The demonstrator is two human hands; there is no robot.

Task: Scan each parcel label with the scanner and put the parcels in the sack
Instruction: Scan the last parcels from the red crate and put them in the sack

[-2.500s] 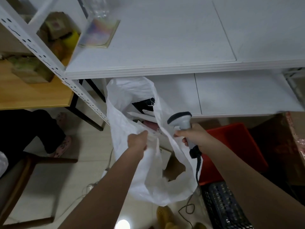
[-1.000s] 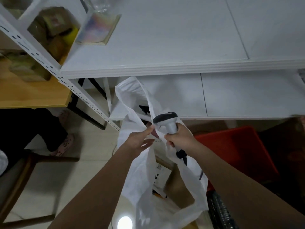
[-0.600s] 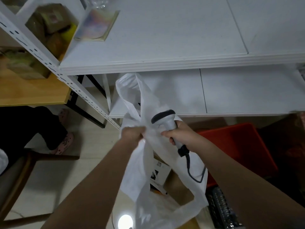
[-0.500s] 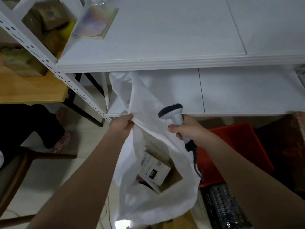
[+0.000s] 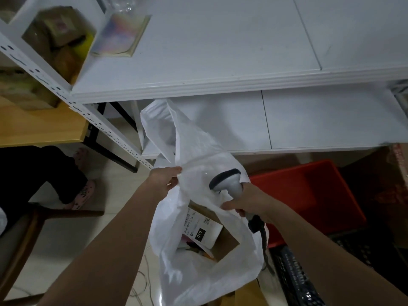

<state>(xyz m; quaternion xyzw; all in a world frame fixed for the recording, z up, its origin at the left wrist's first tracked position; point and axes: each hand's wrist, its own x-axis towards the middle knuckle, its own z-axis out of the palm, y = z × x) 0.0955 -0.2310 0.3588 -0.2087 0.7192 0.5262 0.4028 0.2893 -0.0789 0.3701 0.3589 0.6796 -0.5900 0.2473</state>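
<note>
A white woven sack [image 5: 192, 151] hangs below the white shelf, its mouth held apart. My left hand [image 5: 164, 181] pinches the sack's left rim. My right hand [image 5: 248, 200] grips the grey handheld scanner [image 5: 228, 182] by its handle and also clutches the sack's right rim; the scanner's black cable trails down past my wrist. Inside the sack lies a brown cardboard parcel [image 5: 225, 241] with a white label [image 5: 199, 226] facing up, and other contents beneath it are mostly hidden.
The upper board of a white metal shelf [image 5: 220, 51] spans the top, with a lower board [image 5: 309, 120] behind the sack. A red crate [image 5: 309, 195] and a black crate [image 5: 298, 279] sit at right. A seated person's leg [image 5: 44, 173] and wooden table [image 5: 39, 127] are at left.
My left hand let go of the sack's rim, then took hold of it again further left and pulled the mouth wider. The labelled parcel inside came into view. My right hand kept hold of the scanner.
</note>
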